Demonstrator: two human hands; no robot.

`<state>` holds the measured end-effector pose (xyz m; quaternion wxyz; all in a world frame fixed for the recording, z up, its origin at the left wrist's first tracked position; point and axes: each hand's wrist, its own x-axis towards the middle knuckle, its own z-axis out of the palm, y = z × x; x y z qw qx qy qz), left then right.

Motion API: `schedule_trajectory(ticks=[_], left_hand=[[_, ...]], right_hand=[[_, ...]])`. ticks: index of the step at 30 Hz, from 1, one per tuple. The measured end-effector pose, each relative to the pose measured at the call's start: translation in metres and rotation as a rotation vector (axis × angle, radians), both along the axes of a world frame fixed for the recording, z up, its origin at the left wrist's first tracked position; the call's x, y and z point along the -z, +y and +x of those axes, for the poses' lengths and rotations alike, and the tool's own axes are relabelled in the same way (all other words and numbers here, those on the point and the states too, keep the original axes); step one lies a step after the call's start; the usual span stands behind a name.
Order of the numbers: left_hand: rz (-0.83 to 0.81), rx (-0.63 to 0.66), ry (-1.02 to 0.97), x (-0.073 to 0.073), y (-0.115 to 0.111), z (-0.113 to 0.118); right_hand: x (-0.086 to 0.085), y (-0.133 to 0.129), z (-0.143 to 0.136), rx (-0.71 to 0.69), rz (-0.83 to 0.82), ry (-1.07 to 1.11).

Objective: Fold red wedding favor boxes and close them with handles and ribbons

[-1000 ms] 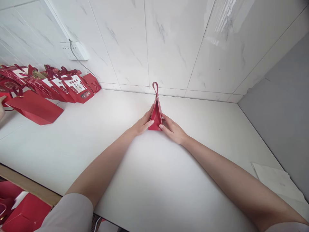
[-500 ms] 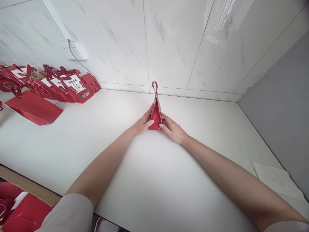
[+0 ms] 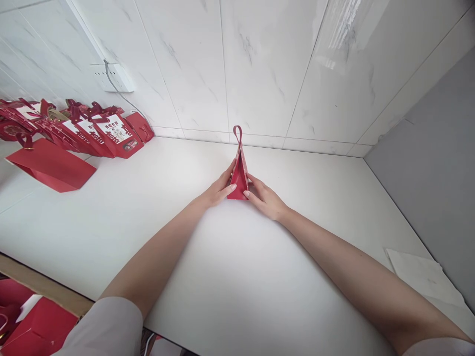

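At the far left, a row of red gift bags point(image 3: 119, 133) with ribbon handles leans along the foot of the tiled wall point(image 3: 260, 64); the nearer ones have white front panels with red lettering and small printed figures. Just in front of them, a plain red gift box point(image 3: 54, 165) with a dark red ribbon lies tilted on the white table point(image 3: 230, 277). Below the table's edge, at the lower left, there is a cardboard box point(image 3: 44, 287) with red packaging point(image 3: 40, 326) in it. Above the row, a grey cable point(image 3: 118, 89) runs down from a white wall socket point(image 3: 118, 78). In the middle, the left hand point(image 3: 220, 190) lies against the left side of a small red gift bag point(image 3: 238, 183), its thumb on the near edge. The bag stands upright on the table near the wall, narrow end toward the camera, its ribbon loop point(image 3: 238, 134) sticking up. The right hand point(image 3: 265, 198) presses the opposite side, so the bag is clamped between both hands. At the far right, thin white sheets point(image 3: 423, 277) lie by the table's edge, next to a grey surface point(image 3: 430, 163).
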<state>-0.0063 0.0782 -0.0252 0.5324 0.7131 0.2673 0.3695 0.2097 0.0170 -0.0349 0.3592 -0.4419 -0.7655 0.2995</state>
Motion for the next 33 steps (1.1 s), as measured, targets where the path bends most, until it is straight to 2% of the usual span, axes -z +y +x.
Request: schedule_trajectory(ticks=[5,11,18,21,24,28,31,33], left_hand=[[0.204,-0.018,0.139,0.005,0.003,-0.003],[0.247,0.017,0.138,0.011,0.01,-0.005],[0.152,-0.019,0.097,0.012,0.01,-0.004],[-0.045,-0.068,0.001,0.017,0.013,-0.005],[-0.213,-0.188,-0.044,0.019,0.019,-0.007],[-0.174,-0.242,-0.018,0.015,0.022,-0.008],[-0.124,-0.232,-0.117,0.012,0.017,-0.006],[-0.093,-0.174,-0.16,0.01,0.012,-0.005]], right_hand=[[0.0,0.0,0.0,0.005,0.006,-0.001],[0.001,0.001,0.0,0.004,0.004,0.001],[0.003,0.002,0.0,0.006,0.002,0.015],[0.007,0.004,-0.001,0.055,-0.003,0.058],[0.011,0.008,-0.001,0.185,-0.023,0.195],[0.015,0.015,0.001,0.286,-0.102,0.414],[0.015,0.018,0.002,0.291,-0.082,0.444],[0.013,0.018,0.003,0.3,-0.043,0.427]])
